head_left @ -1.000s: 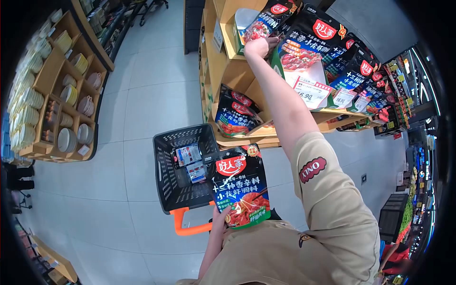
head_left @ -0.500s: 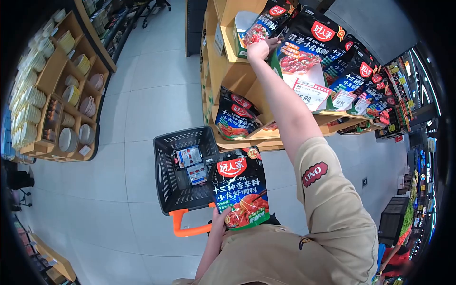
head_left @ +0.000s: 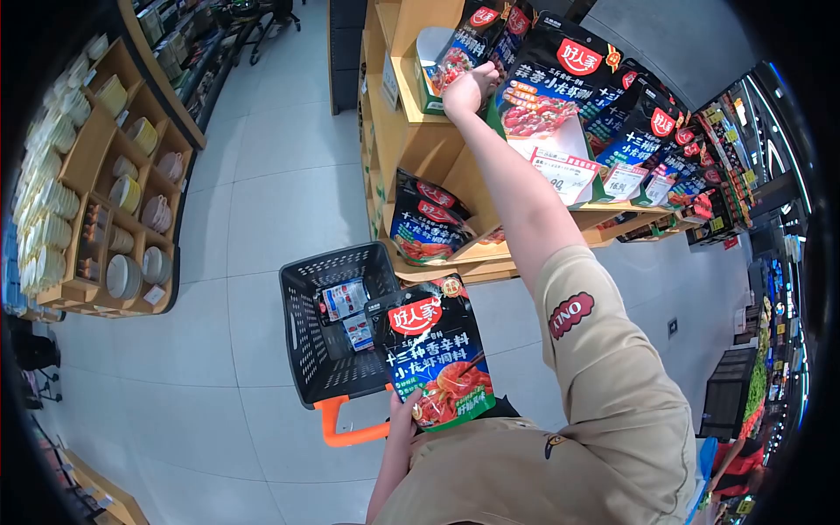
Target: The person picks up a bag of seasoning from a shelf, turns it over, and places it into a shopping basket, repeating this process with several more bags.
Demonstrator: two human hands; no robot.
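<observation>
Seasoning pouch (head_left: 435, 354) in left hand (head_left: 404, 411), just beside basket (head_left: 302, 350) rim.

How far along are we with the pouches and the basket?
Done: two small packets lie in the basket. In hand: the left hand holds one seasoning pouch by its bottom edge above the basket's rim; the right hand is up on a top-shelf pouch. Left: neither pouch is in the basket.
</observation>
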